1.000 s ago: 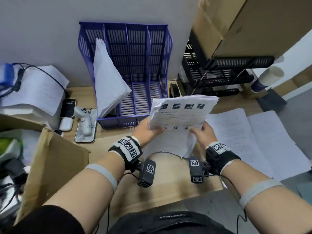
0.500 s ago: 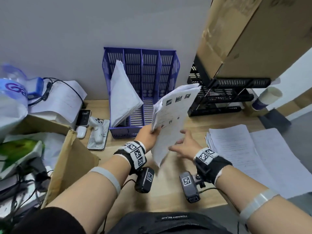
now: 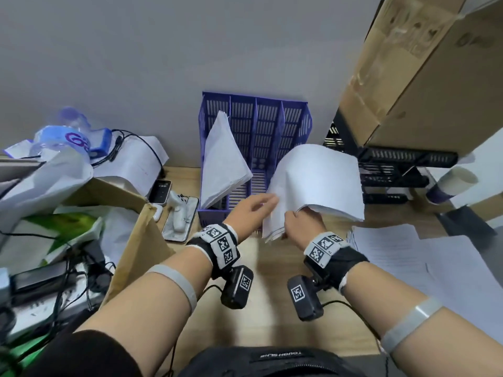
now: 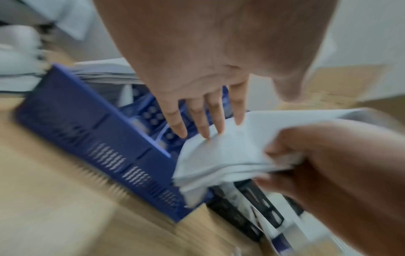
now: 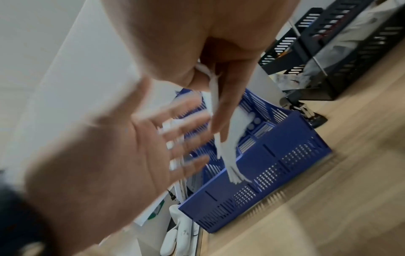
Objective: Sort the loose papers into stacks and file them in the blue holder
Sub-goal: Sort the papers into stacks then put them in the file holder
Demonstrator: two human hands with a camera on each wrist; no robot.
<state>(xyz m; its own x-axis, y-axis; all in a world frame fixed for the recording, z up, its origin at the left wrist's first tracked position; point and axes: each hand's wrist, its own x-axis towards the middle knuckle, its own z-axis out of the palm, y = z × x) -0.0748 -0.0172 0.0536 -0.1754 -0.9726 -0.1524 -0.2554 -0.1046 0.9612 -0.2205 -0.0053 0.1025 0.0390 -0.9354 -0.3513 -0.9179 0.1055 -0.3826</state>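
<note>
Paper stack (image 3: 315, 183) is pinched at its lower edge by the right hand (image 3: 303, 223), held above the desk just in front of the blue holder (image 3: 268, 123), bowed over and drooping to the right. Left hand (image 3: 249, 209) is spread flat, fingers (image 4: 215, 121) straight and touching the stack's left face; nothing is gripped by it. One filed stack (image 3: 223, 161) is already leaned in the holder's leftmost slot; other slots look free. More loose sheets (image 3: 402, 257) are left on the desk at right. Wrist views are motion-blurred. Likely risks: sheets could be fanned out or slipped from the one-edge pinch, and the curled stack could be caught on a divider or crumpled on entry if not squared first.
</note>
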